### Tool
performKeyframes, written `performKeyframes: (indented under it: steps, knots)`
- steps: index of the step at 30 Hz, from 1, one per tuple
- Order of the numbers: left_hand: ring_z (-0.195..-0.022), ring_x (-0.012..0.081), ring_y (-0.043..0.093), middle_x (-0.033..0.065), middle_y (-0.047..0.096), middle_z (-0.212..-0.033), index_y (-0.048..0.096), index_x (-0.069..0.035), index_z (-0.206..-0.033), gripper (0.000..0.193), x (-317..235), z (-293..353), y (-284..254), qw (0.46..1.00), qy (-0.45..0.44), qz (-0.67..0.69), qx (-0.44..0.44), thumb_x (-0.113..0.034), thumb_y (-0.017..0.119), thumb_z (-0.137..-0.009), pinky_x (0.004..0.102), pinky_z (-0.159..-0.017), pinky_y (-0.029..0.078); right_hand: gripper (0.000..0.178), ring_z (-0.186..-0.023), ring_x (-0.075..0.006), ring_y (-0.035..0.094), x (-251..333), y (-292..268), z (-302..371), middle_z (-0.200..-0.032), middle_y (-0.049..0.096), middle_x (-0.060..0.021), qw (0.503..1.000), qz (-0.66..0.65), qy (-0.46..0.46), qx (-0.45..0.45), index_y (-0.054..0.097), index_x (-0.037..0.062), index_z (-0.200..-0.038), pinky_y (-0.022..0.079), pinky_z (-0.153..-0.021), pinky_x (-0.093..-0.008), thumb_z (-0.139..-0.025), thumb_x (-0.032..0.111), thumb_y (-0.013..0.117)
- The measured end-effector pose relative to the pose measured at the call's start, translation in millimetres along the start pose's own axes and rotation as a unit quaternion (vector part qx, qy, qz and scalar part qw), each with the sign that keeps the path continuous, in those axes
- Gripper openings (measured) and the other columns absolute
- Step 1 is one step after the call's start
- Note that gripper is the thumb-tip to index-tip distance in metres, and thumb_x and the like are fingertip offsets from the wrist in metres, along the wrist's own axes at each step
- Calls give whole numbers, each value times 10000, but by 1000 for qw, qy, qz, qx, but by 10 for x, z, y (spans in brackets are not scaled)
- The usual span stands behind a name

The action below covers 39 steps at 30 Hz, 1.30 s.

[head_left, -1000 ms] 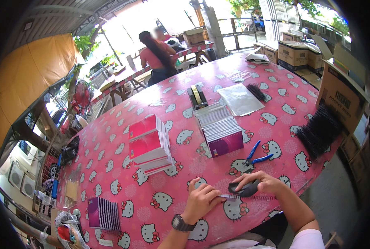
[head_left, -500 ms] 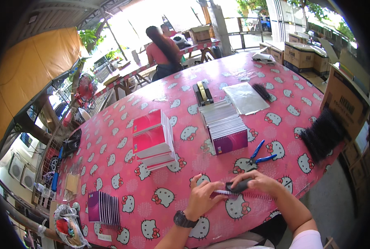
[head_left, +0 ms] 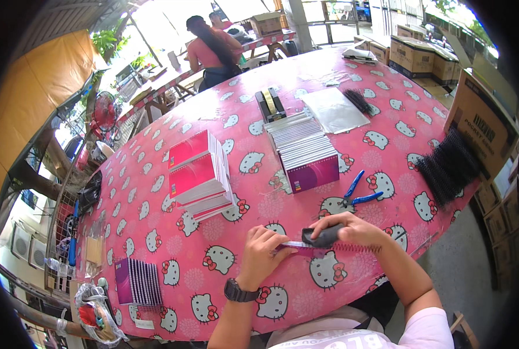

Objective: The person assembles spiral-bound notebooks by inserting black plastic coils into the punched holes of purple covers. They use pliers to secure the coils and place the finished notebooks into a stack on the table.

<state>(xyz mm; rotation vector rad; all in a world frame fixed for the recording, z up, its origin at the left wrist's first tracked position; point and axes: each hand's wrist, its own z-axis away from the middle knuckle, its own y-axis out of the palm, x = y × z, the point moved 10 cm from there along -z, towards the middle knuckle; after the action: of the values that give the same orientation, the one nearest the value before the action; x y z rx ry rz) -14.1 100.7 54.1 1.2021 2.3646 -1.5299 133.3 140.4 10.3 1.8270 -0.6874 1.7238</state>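
- My left hand (head_left: 260, 251) pinches the near end of a thin purple notebook (head_left: 297, 246) flat on the pink cartoon-cat tablecloth (head_left: 213, 232); fingers closed on it, I judge so the booklet cannot slide.
- My right hand (head_left: 352, 228) is wrapped shut around a dark grey handled tool (head_left: 323, 237), held right over the notebook's edge.
- A black wire spiral (head_left: 357, 248) runs out rightward from the notebook, under my right wrist, lying along the table; looks like it sits in line with the booklet's binding edge, cannot tell if it is threaded in yet.
- Black watch (head_left: 238, 290) on my left wrist.
- Blue-handled pliers (head_left: 354, 193) lie just beyond my right hand, near enough to grab, untouched.
- A row of purple-covered booklets (head_left: 305, 152) stands on edge in the table's middle, packed front to back, likely so single ones pull off easily.
- A stack of pink booklets (head_left: 200, 173) sits to the left of that, slightly fanned.
- A heap of black spirals (head_left: 448, 166) rests at the right table edge, well apart from my hands; a smaller bunch (head_left: 361, 102) lies farther off beside a clear plastic sheet (head_left: 335, 110).
- A small pile of purple bound notebooks (head_left: 137, 282) sits at the near left.
- Cardboard boxes (head_left: 480, 125) stand off the table's right side.
- Another person (head_left: 210, 49) sits at a far table, back turned.
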Motion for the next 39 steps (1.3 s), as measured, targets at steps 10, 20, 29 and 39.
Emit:
performKeyframes:
  steps: [10,20,29,39]
  knots:
    - [-732,230,569,50,632,-757,667,-59,-800,241,-22,-35,-22,998,8,49,-26,-118,820,-624,341,-634,480,474,-891,-167,584,-115,-197,-114,-893,656,-91,980,185,25,-75,675,23,-1009,452,-795,-306,-782,435,739]
    - [-739,240,548,43,608,-752,644,-65,-850,242,65,30,14,999,-15,42,-21,-172,791,-690,357,-639,470,708,-1149,-305,434,1071,65,338,-1395,403,-150,782,538,-233,-209,587,152,-1175,381,-920,-435,-551,373,836]
    - [-758,245,539,50,597,-765,639,-62,-854,224,83,24,27,999,-14,33,-16,-170,769,-706,368,-654,467,657,-1105,-255,463,932,573,362,-1390,410,-110,675,666,-279,-152,557,222,-1179,335,-859,-436,-583,368,792]
    - [-745,251,542,62,609,-782,639,-45,-856,228,119,-18,-33,999,-18,15,-36,-172,765,-716,363,-649,465,639,-1080,-288,479,651,502,212,-1318,408,-118,726,648,-224,-60,523,192,-1159,340,-828,-445,-585,327,770]
